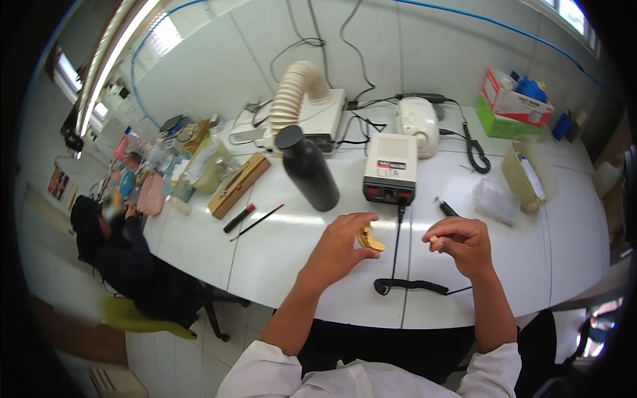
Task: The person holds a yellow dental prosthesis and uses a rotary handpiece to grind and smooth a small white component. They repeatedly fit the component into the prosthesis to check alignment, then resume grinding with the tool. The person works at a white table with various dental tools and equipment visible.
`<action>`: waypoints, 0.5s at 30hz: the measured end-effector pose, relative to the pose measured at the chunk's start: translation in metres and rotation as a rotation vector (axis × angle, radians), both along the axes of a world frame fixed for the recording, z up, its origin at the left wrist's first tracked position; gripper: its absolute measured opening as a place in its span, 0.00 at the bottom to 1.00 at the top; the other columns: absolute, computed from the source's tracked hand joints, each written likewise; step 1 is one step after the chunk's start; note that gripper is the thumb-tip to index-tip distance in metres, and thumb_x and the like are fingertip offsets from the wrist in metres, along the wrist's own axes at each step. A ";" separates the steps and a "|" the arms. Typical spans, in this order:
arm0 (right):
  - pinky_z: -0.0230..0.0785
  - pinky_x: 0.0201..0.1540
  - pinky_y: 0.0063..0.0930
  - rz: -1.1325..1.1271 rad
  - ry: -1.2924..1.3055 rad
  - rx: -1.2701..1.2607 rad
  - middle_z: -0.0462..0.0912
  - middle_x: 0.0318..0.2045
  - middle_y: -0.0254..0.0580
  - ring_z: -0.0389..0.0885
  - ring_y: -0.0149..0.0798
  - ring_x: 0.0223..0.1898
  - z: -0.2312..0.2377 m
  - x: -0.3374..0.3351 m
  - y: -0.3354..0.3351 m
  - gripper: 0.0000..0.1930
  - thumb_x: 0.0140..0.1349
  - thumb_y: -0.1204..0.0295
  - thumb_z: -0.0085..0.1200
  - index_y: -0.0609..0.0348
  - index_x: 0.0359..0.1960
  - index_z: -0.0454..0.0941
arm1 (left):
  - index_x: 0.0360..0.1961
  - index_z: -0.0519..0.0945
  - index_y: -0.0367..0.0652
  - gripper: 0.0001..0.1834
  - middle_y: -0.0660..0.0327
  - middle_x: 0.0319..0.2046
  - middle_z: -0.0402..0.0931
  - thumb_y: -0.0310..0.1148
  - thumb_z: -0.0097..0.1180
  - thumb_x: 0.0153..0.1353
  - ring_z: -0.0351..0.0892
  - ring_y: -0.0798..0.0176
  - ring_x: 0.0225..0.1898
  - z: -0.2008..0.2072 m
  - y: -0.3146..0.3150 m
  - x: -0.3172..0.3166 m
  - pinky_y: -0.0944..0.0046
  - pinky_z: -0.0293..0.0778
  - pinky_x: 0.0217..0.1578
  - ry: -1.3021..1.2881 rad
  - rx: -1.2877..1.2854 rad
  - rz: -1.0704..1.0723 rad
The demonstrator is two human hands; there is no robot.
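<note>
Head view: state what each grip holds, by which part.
Left grip: yellow model, by its left side. Right grip: small pale piece, held part too small to tell.

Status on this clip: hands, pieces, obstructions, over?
Left hand holding curved yellow piece. Right hand pinching small, rounded, cream-coloured piece. Pieces apart. Partly coiled black cord lying between the forearms.

In front of the white control unit [390, 162], the left hand [337, 247] holds a curved yellow piece [371, 241], and the right hand [463, 244] pinches 1 small cream piece [433, 239]. Left of the unit stands a tall dark bottle [309, 171]; right of the unit, farther off, are 2 stacked cartons [514, 109] and a yellowish bin [516, 175].
</note>
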State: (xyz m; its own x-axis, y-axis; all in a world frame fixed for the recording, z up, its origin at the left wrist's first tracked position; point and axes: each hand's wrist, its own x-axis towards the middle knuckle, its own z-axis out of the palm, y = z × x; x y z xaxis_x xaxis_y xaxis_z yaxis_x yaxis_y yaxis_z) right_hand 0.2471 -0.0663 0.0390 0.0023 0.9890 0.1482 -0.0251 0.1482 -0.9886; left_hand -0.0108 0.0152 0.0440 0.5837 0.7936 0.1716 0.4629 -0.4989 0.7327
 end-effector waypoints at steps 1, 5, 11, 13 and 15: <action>0.75 0.38 0.22 -0.026 -0.017 0.009 0.86 0.34 0.44 0.83 0.30 0.33 -0.003 0.000 -0.001 0.06 0.55 0.83 0.63 0.67 0.35 0.86 | 0.54 0.77 0.39 0.34 0.54 0.54 0.76 0.28 0.76 0.42 0.76 0.50 0.54 -0.009 -0.004 -0.007 0.57 0.72 0.56 -0.030 -0.006 0.022; 0.72 0.38 0.24 -0.086 -0.103 0.121 0.85 0.32 0.42 0.81 0.32 0.35 -0.008 -0.002 -0.005 0.06 0.54 0.81 0.65 0.65 0.34 0.86 | 0.50 0.77 0.39 0.29 0.55 0.53 0.74 0.28 0.74 0.44 0.75 0.50 0.56 -0.022 -0.017 -0.012 0.57 0.72 0.57 -0.040 -0.031 0.119; 0.70 0.34 0.24 -0.148 -0.420 0.272 0.83 0.31 0.39 0.80 0.33 0.33 -0.005 -0.031 -0.003 0.08 0.54 0.79 0.66 0.59 0.37 0.87 | 0.55 0.78 0.42 0.30 0.55 0.61 0.71 0.36 0.73 0.50 0.57 0.45 0.71 -0.043 -0.024 -0.025 0.50 0.58 0.69 0.095 0.200 0.238; 0.70 0.30 0.24 -0.187 -0.549 0.382 0.81 0.32 0.38 0.80 0.33 0.32 -0.002 -0.036 -0.006 0.10 0.53 0.82 0.66 0.57 0.37 0.87 | 0.55 0.78 0.42 0.28 0.55 0.60 0.73 0.36 0.71 0.53 0.58 0.46 0.70 -0.035 -0.033 -0.018 0.52 0.59 0.69 0.066 0.326 0.331; 0.71 0.29 0.25 -0.189 -0.478 0.456 0.81 0.33 0.39 0.80 0.34 0.32 -0.007 -0.040 -0.006 0.10 0.53 0.82 0.66 0.58 0.37 0.87 | 0.55 0.78 0.42 0.25 0.55 0.57 0.74 0.36 0.69 0.57 0.63 0.49 0.67 -0.022 -0.041 -0.010 0.54 0.62 0.67 -0.035 0.280 0.336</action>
